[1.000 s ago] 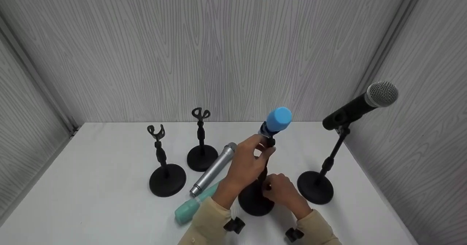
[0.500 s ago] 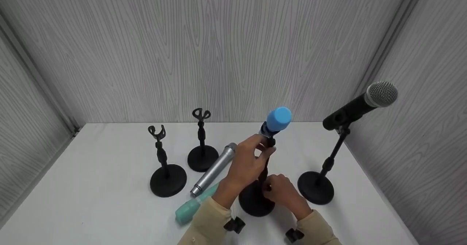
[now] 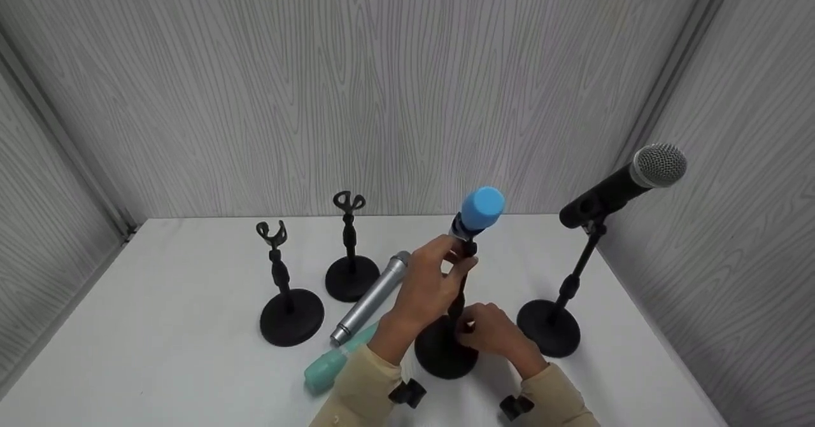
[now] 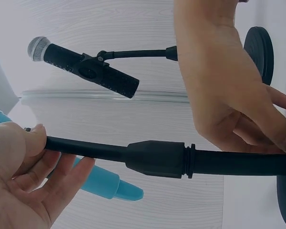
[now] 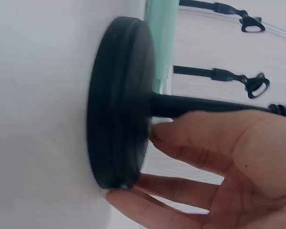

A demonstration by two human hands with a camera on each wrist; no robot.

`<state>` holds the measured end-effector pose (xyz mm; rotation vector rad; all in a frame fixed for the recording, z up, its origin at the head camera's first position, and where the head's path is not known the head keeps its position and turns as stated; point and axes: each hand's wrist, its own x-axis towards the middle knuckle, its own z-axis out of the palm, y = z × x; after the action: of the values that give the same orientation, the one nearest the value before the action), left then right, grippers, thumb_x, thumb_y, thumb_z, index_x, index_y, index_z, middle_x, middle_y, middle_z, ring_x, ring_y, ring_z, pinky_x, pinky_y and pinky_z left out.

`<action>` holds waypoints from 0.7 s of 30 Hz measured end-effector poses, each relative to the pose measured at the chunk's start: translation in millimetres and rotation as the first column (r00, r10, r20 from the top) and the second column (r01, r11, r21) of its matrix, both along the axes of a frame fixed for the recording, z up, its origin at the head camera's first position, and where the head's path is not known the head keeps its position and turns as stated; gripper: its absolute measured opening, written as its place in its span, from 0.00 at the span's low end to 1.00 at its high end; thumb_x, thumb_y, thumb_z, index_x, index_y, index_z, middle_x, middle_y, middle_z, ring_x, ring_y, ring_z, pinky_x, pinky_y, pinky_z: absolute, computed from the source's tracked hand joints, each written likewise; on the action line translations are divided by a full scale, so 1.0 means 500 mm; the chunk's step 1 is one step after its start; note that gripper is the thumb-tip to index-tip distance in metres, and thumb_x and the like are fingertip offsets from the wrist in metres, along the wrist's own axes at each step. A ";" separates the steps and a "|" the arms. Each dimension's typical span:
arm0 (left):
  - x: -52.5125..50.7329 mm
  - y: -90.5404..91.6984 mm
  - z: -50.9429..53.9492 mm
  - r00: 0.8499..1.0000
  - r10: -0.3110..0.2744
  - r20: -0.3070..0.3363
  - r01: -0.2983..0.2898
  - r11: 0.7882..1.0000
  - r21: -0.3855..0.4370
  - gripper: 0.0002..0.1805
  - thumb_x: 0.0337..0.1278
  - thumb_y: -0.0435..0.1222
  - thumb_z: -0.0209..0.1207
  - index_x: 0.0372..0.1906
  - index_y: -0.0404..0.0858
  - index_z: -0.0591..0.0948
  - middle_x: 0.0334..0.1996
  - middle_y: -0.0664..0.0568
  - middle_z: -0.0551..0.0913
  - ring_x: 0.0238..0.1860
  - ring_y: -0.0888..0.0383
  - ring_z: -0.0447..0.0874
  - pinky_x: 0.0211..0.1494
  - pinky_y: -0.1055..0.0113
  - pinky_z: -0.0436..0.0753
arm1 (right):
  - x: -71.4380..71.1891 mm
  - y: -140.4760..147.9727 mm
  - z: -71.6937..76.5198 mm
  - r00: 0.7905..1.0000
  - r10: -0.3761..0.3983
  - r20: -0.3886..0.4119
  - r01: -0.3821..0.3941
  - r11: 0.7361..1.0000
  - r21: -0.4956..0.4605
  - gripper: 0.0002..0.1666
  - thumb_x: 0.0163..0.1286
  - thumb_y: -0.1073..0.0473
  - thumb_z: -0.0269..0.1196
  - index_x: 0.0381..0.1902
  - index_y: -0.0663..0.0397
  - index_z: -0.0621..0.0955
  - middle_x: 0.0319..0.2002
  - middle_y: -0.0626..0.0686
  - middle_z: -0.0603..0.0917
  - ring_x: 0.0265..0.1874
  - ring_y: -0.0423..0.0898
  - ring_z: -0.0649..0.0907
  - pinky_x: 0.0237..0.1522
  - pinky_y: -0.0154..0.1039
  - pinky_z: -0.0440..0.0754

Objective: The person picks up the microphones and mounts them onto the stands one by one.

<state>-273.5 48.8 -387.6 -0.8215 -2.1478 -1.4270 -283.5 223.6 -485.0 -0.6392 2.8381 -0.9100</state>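
Observation:
A blue microphone (image 3: pixel 482 207) sits tilted in the clip of a black stand (image 4: pixel 157 159). The left hand (image 3: pixel 428 284) pinches the top of that stand's pole just below the clip; the left wrist view shows its thumb and fingertips around the thin rod. Low down, the right hand (image 3: pixel 493 333) holds the stand's round base (image 5: pixel 121 102): in the right wrist view its thumb lies on the upper face by the pole and fingers reach the rim. The base stands on or close to the white table; its underside is hidden.
A black microphone (image 3: pixel 611 191) rests in a stand on the right. Two stands without microphones (image 3: pixel 291 317) (image 3: pixel 352 278) are left of the hands. Between lie a silver microphone (image 3: pixel 372 300) and a green one (image 3: pixel 326 368), partly behind the left forearm. Grey panels surround the white table (image 3: pixel 159 325).
Both hands keep their hold on the stand. The whole head view has shifted very slightly; nothing else has visibly moved.

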 end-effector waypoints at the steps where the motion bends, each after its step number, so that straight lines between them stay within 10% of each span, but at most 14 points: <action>1: 0.000 0.000 -0.001 1.000 0.003 0.002 -0.003 1.000 0.000 0.05 0.67 0.35 0.65 0.43 0.38 0.83 0.40 0.49 0.88 0.44 0.57 0.89 0.48 0.65 0.88 | -0.002 0.006 0.005 1.000 0.019 0.018 -0.019 1.000 -0.021 0.02 0.63 0.66 0.67 0.33 0.57 0.86 0.31 0.51 0.89 0.29 0.45 0.84 0.32 0.41 0.84; 10: -0.002 -0.001 0.000 1.000 0.020 -0.006 -0.020 1.000 -0.011 0.06 0.67 0.34 0.66 0.44 0.38 0.83 0.41 0.49 0.88 0.44 0.57 0.89 0.50 0.65 0.87 | 0.008 0.044 0.078 0.984 0.104 0.144 -0.052 0.944 -0.326 0.34 0.70 0.60 0.68 0.72 0.50 0.72 0.67 0.60 0.78 0.63 0.61 0.82 0.66 0.61 0.79; 21: -0.002 -0.001 -0.003 1.000 0.006 0.012 -0.006 1.000 0.014 0.05 0.66 0.34 0.66 0.43 0.37 0.83 0.41 0.49 0.88 0.44 0.57 0.89 0.52 0.64 0.87 | 0.012 0.023 0.080 0.973 0.226 -0.041 -0.218 0.854 -0.472 0.18 0.75 0.64 0.62 0.61 0.54 0.79 0.56 0.55 0.86 0.58 0.44 0.84 0.69 0.51 0.78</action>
<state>-274.3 48.2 -388.9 -0.8035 -2.1450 -1.4454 -277.2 235.3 -444.9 -0.9772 2.4523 -1.5688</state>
